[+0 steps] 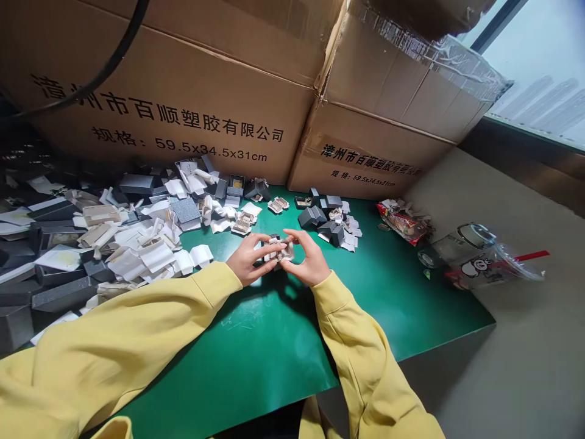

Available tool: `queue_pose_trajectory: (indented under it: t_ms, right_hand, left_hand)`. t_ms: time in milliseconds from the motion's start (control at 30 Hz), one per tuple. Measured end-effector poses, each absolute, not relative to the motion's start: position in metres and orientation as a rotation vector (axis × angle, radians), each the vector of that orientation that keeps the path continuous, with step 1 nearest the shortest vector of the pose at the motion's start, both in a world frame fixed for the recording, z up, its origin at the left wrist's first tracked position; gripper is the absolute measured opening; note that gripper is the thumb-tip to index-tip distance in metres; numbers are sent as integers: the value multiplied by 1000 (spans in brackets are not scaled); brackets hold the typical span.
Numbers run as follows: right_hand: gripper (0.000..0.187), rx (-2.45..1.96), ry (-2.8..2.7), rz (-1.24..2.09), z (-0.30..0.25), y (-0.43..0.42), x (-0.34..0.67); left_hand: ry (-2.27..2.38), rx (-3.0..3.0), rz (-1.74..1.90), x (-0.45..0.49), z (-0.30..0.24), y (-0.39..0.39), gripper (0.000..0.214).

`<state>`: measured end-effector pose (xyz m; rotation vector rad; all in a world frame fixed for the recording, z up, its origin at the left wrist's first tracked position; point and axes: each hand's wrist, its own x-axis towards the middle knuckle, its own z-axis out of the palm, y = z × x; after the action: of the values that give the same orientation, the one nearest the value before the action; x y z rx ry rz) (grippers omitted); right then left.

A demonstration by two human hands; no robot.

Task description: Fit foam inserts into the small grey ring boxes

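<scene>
Both hands meet over the green table, gripping one small box insert (287,250) of whitish-grey folded card. My left hand (256,258) has its fingers closed on the insert's left side. On the other side, my right hand (307,258) pinches it between thumb and forefinger. A bit of dark grey box shows behind the fingers; whether it is joined to the insert I cannot tell. Just beyond the hands lie a loose folded insert (278,205) and another insert (242,225). To the right sits a cluster of small dark grey boxes (312,217) with white pieces.
A large heap of white card pieces (146,256) and dark boxes covers the table's left. Big cardboard cartons (192,91) stand along the back. At right are a red snack packet (402,224), a can (461,244) and a plastic cup with red straw (498,266).
</scene>
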<state>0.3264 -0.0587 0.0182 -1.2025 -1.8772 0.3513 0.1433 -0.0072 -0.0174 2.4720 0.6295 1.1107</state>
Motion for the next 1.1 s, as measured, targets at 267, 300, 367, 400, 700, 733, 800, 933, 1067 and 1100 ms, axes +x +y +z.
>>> queue_pose_trajectory:
  t_ms: [267, 300, 367, 400, 700, 733, 800, 933, 1067, 1100]
  right_hand:
    - [73, -1013, -1442, 774, 15, -57, 317]
    - [76, -978, -1387, 803, 15, -57, 314]
    - [79, -933, -1284, 853, 14, -58, 308]
    - [77, -925, -1238, 874, 13, -58, 306]
    - [61, -916, -1188, 946, 4, -60, 297]
    - [63, -915, -1191, 939, 3, -60, 297]
    - [68, -918, -1211, 926, 2, -60, 297]
    - [73, -1002, -1333, 863, 4, -61, 298]
    - [58, -1142, -1501, 696, 13, -66, 296]
    - [55, -1170, -1526, 651, 15, -67, 296]
  left_hand:
    - [434, 2448, 1306, 144, -20, -2, 40]
    - [411, 2457, 1339, 144, -20, -2, 41]
    - [405, 2464, 1385, 143, -21, -2, 45]
    - [419, 2460, 1402, 144, -21, -3, 47]
    - [432, 2574, 1404, 142, -28, -2, 55]
    - [440, 2580, 1403, 141, -27, -2, 53]
    - [437, 2581, 1411, 141, -25, -2, 48]
    - [438, 2538, 1493, 141, -23, -2, 49]
    - [504, 2481, 1585, 140, -29, -1, 50]
    - [504, 2471, 1600, 140, -30, 0, 51]
